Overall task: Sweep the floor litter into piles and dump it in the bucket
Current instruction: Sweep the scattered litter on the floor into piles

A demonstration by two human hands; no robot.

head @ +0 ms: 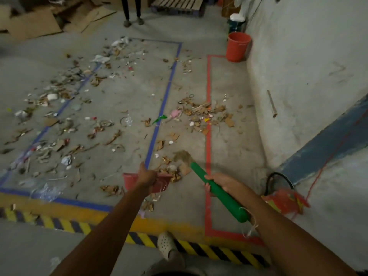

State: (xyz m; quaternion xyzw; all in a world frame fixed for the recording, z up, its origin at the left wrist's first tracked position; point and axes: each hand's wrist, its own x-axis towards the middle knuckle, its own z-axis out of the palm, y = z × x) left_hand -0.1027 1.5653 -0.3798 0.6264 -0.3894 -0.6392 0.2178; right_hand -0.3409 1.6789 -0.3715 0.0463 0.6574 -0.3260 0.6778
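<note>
Left hand (146, 175): fingers curled over the back edge of a red dustpan (129, 180), gripping it low against the concrete floor (123, 92), mouth turned toward the broom, apparently so scraps can be pushed straight in. Right hand (221, 183): fingers wrapped round the green broom handle (229, 202), choked up short, probably for control in small strokes. The bristles (182, 156) sit just beyond the pan, with a small heap of brown scraps (171, 173) between bristles and pan lip. Judged step: loading this heap into the pan. Further out, a looser pile of litter (205, 114) straddles the red tape line (208, 86), and much scattered litter (59, 108) lies left of the blue tape line (159, 120), so most sweeping looks undone. The orange bucket (238, 46) stands upright against the wall (298, 56), well apart from the pan; the load will need carrying level. A second person's legs (132, 8) stand at the far end.
</note>
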